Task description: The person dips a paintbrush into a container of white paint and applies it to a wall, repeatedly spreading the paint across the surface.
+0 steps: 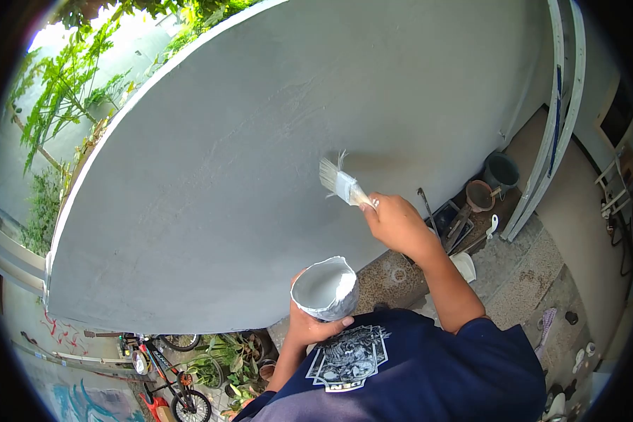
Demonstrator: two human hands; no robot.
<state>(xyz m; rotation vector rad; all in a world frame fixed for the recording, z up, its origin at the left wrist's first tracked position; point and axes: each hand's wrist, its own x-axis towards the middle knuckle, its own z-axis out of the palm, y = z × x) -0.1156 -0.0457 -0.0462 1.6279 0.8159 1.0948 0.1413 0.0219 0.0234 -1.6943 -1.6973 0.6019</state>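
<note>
My right hand (394, 219) is closed round the handle of a wide paintbrush (343, 184), held out in front of the grey wall (211, 204). Pale, splayed bristles point up and left, and a white band wraps the brush below them. Lower down, my left hand (309, 325) grips a paint-crusted container (325, 290) with a ragged rim. Its inside is coated grey-white, with a bright sunlit patch at the right. The brush is above the container, apart from it.
Buckets (501, 169) and a brown pot (480, 195) stand at the wall's foot on the right, near a white pole (541, 176). A bicycle (169, 380) and potted plants (225, 362) are at lower left. Slippers (557, 406) lie on the floor at lower right.
</note>
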